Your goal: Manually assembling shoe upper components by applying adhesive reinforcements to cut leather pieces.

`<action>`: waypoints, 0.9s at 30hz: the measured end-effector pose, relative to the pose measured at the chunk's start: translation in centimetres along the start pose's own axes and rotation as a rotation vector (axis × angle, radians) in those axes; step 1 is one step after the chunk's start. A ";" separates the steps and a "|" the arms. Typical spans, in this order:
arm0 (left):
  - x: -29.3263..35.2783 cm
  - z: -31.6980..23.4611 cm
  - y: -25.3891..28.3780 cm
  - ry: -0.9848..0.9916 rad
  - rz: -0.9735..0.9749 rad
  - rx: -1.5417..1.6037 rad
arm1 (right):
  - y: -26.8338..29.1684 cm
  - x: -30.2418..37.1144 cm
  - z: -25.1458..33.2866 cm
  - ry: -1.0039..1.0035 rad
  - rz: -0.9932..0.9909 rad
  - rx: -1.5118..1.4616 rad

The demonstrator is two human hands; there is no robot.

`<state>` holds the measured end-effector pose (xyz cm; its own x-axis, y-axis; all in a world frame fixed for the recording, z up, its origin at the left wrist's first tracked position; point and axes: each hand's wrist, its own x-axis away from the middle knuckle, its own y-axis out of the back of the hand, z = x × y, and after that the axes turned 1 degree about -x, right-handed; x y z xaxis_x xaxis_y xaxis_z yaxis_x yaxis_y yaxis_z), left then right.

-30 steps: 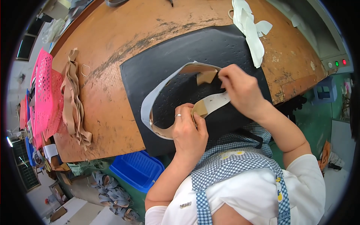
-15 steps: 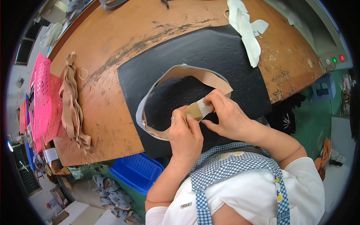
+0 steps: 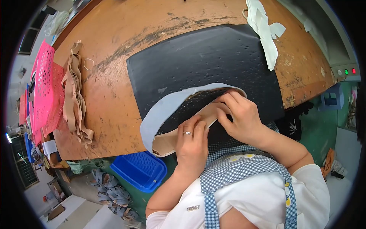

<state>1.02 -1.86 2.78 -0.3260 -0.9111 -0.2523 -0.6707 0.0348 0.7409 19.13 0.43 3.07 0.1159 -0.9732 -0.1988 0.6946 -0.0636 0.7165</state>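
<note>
A looped band (image 3: 162, 110), grey-blue outside and tan inside, stands on edge over a black mat (image 3: 206, 57) on the wooden table. My left hand (image 3: 190, 147), a ring on one finger, pinches the near stretch of the band, its fingertips over the tan lining. My right hand (image 3: 242, 120) grips the band's right end, fingers bent over the edge and thumb on the near side. Part of the near stretch is hidden behind my fingers.
Tan strips (image 3: 72, 95) lie bundled at the left, beside a pink perforated basket (image 3: 44, 87). White cut pieces (image 3: 267, 38) rest at the mat's far right corner. Below the table edge are a blue basket (image 3: 139, 171) and grey bundles (image 3: 110, 191). A machine (image 3: 339, 61) with lit buttons stands right.
The loop has come nearer and flattened, its grey-blue outside now showing. My right hand has shifted right along the band, and the whitish patch between my hands is out of sight.
</note>
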 end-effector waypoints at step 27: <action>2.1 0.4 2.7 -0.036 0.030 -0.162 | -1.8 1.5 1.4 0.284 0.024 0.307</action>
<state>-1.76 -3.49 4.02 -0.3701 -0.8951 -0.2487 -0.5450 -0.0077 0.8384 17.05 -1.27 2.43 0.3506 -0.8783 -0.3252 0.4502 -0.1465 0.8808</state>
